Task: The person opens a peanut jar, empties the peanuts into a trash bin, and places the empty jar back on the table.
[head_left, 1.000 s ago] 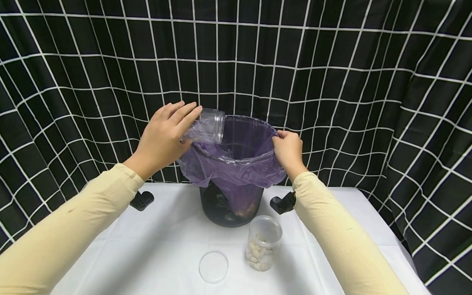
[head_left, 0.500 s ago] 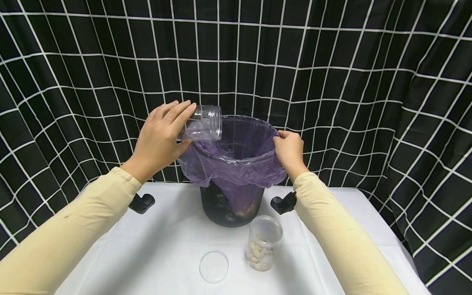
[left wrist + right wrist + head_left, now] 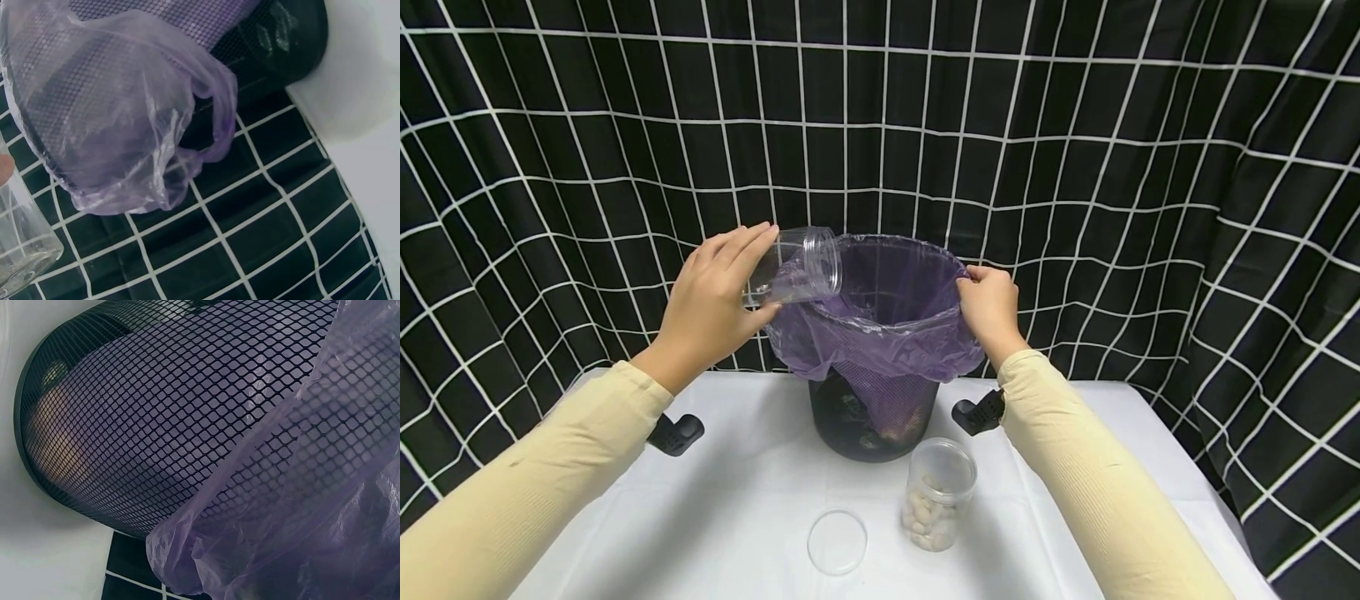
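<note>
Left hand [image 3: 711,292] holds empty jar [image 3: 793,267] over bin [image 3: 880,417].

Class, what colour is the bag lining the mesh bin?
The bag is translucent purple, clearest in the head view.

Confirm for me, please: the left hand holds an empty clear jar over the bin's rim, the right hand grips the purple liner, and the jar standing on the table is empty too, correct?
Not quite. The jar on the table is not empty: the head view shows pale, nut-like pieces in its lower part. The rest stands: the left hand holds the empty clear jar tilted at the bin's rim, and the right hand grips the purple liner.
</note>
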{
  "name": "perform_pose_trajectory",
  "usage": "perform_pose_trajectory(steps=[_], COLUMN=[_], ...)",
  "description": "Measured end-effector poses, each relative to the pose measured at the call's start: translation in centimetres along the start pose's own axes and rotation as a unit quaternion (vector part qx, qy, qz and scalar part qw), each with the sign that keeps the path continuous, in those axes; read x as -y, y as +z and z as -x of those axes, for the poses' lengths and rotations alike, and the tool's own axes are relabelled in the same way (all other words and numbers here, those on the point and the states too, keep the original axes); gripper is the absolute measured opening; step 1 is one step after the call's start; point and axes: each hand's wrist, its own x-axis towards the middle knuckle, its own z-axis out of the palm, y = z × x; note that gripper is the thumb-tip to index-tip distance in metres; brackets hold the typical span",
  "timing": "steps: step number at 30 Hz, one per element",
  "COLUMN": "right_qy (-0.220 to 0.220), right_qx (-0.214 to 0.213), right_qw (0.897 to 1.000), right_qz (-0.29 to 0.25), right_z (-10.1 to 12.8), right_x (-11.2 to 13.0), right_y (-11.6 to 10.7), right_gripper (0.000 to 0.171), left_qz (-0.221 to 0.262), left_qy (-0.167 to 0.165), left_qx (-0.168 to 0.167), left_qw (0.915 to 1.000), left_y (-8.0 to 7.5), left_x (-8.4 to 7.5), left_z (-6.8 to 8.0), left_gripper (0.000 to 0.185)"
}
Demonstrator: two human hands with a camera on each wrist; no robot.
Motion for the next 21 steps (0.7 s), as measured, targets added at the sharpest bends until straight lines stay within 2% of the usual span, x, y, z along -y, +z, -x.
perform_pose_trajectory(steps=[7,14,21], right_qy=[0.007,0.008,0.008], right_qx=[-0.001,-0.001,0.0], right_qw=[1.0,1.0,1.0], right_qz=[-0.001,0.0,-0.002], right_z=[0.1,0.1,0.1], right_x=[0.1,0.0,0.0], right_y=[0.0,0.0,0.0], right_gripper=[0.039,0.04,0.04], left_qz=[0.014,0.047,0.069], left_qy=[-0.01,-0.058,-0.078], left_qx=[-0.005,-0.005,-0.011], left_qw=[0.9998,0.9972,0.9945], left_y=[-0.2,-0.2,0.0], left_x=[-0.1,-0.3,-0.2], left_z=[0.9,1.9,2.8], left_gripper=[0.081,0.083,0.083])
